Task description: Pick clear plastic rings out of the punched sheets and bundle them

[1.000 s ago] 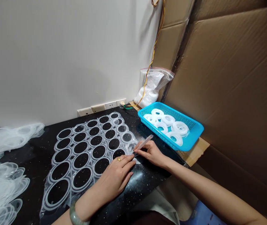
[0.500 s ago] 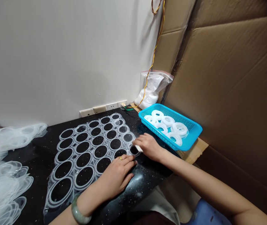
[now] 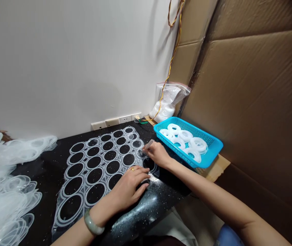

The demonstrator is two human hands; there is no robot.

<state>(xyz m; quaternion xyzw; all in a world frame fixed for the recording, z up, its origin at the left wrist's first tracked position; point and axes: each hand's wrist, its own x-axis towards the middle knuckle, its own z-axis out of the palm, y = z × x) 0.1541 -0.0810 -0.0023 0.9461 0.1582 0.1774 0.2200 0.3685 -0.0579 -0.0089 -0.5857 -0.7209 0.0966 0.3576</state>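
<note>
A translucent sheet of moulded rings (image 3: pixel 83 181) lies flat on the black speckled table. My left hand (image 3: pixel 129 186), with a ring on a finger and a green bangle at its wrist, rests palm down on the sheet's near right edge, fingers stretched out. Just beyond it, my right hand (image 3: pixel 158 154) is closed in a pinch at the right edge of the sheet. A small flat whitish piece (image 3: pixel 149 144) sticks up out of its fingers; I cannot make out its full shape. The pinching fingertips are partly hidden.
A blue plastic basket (image 3: pixel 213 148) holding several stacks of white rings stands to the right on cardboard (image 3: pixel 219 167). More translucent ring sheets (image 3: pixel 4 201) are heaped at left. Behind are a zip bag (image 3: pixel 165 107), wall sockets (image 3: pixel 125 119) and a hanging yellow-brown wire (image 3: pixel 172 54).
My right hand has moved slightly away from me along the sheet's right edge, and the whitish piece now points up and away. My left hand stays on the sheet. The view has shifted slightly.
</note>
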